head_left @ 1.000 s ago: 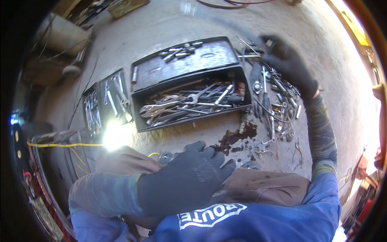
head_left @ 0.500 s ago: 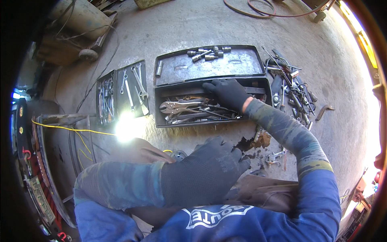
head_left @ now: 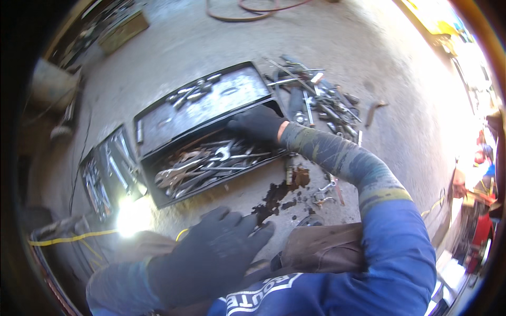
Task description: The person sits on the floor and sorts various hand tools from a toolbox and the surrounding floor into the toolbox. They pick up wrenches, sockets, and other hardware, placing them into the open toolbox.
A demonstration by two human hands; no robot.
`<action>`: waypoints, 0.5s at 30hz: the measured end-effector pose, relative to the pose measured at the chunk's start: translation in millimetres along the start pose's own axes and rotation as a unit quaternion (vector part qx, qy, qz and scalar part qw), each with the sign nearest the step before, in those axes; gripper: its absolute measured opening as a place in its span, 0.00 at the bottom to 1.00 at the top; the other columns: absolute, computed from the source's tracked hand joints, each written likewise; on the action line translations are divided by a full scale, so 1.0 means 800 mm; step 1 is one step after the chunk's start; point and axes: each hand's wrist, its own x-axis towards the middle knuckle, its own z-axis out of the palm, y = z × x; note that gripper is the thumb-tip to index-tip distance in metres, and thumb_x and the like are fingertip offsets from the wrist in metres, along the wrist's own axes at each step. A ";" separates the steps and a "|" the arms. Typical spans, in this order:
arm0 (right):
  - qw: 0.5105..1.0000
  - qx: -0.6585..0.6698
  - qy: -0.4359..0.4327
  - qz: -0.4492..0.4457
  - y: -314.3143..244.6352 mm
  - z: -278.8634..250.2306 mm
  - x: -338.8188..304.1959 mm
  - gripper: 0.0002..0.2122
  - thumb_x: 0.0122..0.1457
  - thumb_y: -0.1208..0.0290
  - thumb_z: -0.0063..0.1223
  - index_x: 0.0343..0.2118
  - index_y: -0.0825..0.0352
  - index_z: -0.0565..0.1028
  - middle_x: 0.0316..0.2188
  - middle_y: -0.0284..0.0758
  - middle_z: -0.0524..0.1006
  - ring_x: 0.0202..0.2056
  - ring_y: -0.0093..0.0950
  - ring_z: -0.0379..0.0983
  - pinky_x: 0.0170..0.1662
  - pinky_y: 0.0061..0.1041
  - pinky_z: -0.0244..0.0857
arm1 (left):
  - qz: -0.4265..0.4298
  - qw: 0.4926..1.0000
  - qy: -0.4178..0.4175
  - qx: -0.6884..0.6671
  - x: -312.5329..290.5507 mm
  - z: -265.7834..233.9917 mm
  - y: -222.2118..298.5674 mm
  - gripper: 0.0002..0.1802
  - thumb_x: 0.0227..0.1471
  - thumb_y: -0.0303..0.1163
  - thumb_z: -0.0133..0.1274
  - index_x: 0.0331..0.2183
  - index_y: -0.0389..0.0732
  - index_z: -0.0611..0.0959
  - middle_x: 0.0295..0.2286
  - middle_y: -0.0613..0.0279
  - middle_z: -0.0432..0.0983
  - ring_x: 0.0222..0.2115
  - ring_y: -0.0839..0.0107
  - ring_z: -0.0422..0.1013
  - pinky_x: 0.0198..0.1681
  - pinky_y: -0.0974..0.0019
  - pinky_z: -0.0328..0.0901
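Note:
My gloved right hand (head_left: 257, 124) reaches into the right end of an open black metal toolbox (head_left: 182, 199), back of the hand up. Its fingertips are hidden, so any hold is unclear. In the box lie locking pliers (head_left: 171, 176), an open-end wrench (head_left: 223, 151) close to my right hand, and a jumble of other hand tools. Several sockets (head_left: 192, 94) rest in the tilted-back lid (head_left: 168, 120). My gloved left hand (head_left: 219, 245) hovers over my lap in front of the box, fingers apart and holding nothing.
Left of the toolbox lies an open flat case (head_left: 108, 171) with combination wrenches, beside a bright work light (head_left: 128, 218) on a yellow cord (head_left: 68, 238). Loose tools (head_left: 329, 105) are heaped on the right. A dark stain (head_left: 274, 203) marks the concrete near small metal parts (head_left: 324, 195).
The view has swung right and tilted, so the scene sits further left. My right hand has moved toward the box's right end; the open-end wrench now shows. My left hand's fingers are more spread.

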 end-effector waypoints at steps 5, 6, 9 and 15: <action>0.959 0.096 0.210 0.166 0.085 -0.073 -0.053 0.16 0.68 0.52 0.57 0.51 0.55 0.83 0.43 0.39 0.86 0.42 0.39 0.85 0.46 0.37 0.77 | -0.059 0.996 -0.059 -0.018 0.004 -0.019 0.001 0.36 0.58 0.54 0.61 0.58 0.39 0.79 0.44 0.52 0.78 0.45 0.53 0.75 0.51 0.53 0.68; 0.941 0.056 0.243 0.228 0.122 -0.086 -0.061 0.17 0.68 0.52 0.57 0.50 0.57 0.83 0.43 0.39 0.86 0.42 0.40 0.85 0.47 0.39 0.77 | -0.057 0.997 -0.049 -0.012 0.005 -0.019 -0.001 0.36 0.56 0.53 0.62 0.58 0.39 0.80 0.44 0.52 0.78 0.45 0.53 0.75 0.50 0.53 0.68; 0.844 0.004 0.213 0.492 0.236 -0.107 -0.113 0.21 0.68 0.56 0.53 0.59 0.62 0.76 0.50 0.47 0.84 0.53 0.45 0.81 0.57 0.41 0.72 | -0.046 0.997 -0.036 0.042 0.016 -0.012 -0.013 0.33 0.61 0.53 0.58 0.58 0.38 0.79 0.39 0.56 0.77 0.41 0.59 0.75 0.48 0.55 0.67; 0.795 0.042 -0.019 0.605 0.303 -0.040 -0.177 0.22 0.66 0.63 0.51 0.63 0.61 0.74 0.61 0.45 0.78 0.63 0.45 0.74 0.64 0.44 0.68 | -0.108 0.992 -0.070 -0.009 0.033 -0.003 -0.019 0.35 0.54 0.51 0.65 0.58 0.41 0.81 0.44 0.51 0.81 0.44 0.49 0.77 0.50 0.50 0.69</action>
